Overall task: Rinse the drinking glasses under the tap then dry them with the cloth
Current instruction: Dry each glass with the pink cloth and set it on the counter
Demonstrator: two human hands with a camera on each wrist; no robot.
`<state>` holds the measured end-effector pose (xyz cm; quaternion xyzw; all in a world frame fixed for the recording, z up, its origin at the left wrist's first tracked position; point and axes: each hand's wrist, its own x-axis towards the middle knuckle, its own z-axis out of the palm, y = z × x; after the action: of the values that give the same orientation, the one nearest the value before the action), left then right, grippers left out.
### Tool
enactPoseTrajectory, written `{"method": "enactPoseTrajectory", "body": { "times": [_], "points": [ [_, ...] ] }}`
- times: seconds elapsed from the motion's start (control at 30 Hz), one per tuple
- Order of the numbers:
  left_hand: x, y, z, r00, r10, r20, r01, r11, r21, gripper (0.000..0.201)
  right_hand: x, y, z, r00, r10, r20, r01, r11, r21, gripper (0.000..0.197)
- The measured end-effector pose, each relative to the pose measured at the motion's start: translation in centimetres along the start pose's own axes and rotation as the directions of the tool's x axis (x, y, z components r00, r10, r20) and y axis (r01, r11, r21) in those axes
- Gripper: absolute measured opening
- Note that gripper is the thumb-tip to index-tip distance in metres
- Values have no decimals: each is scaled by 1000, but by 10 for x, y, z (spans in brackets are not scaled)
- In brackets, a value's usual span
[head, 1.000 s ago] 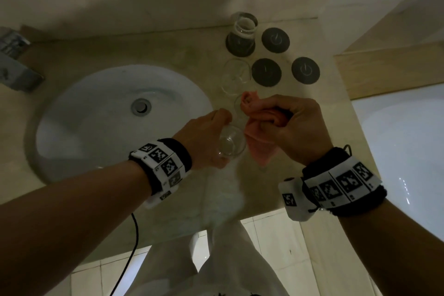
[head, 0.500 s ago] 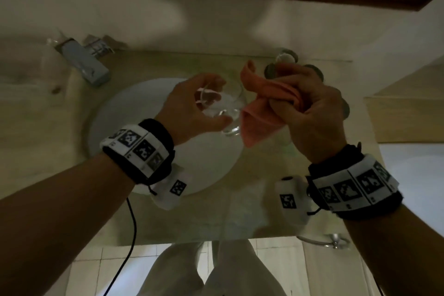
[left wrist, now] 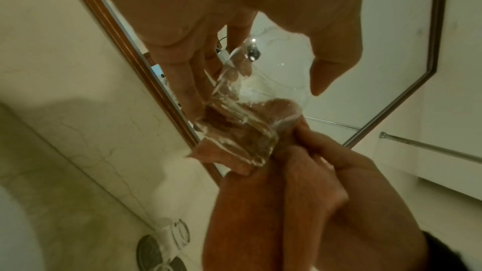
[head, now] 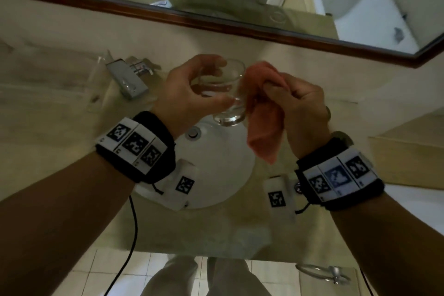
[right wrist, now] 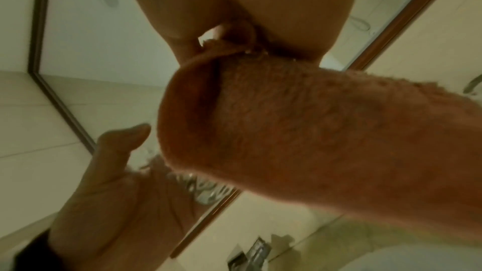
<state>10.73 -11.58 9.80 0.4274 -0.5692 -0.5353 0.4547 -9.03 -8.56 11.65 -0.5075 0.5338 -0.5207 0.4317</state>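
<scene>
Drying step. My left hand [head: 192, 94] grasps the glass [head: 225, 94] above the basin [head: 216, 175], tilted; my right hand [head: 295, 106] clenches the orange cloth [head: 264, 137] against its side. I judge it best to turn the glass slowly and feed cloth inside (its walls look wet). Tap [head: 131, 79] left; another glass [left wrist: 180, 236] waits on the tabletop [head: 72, 94], well apart.

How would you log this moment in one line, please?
phase: drying | left hand: holds glass | right hand: grips cloth against glass | above sink
</scene>
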Motion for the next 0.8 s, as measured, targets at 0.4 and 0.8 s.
{"method": "enactPoseTrajectory", "body": {
  "times": [0.4,0.8],
  "points": [
    [-3,34,-6,969,91,-228,-100,995,-29,66,-9,-37,26,981,-13,193,-114,769,629,55],
    [-8,79,-18,937,199,-287,-220,975,-42,68,-9,-72,38,975,17,220,-192,560,806,60]
  ]
}}
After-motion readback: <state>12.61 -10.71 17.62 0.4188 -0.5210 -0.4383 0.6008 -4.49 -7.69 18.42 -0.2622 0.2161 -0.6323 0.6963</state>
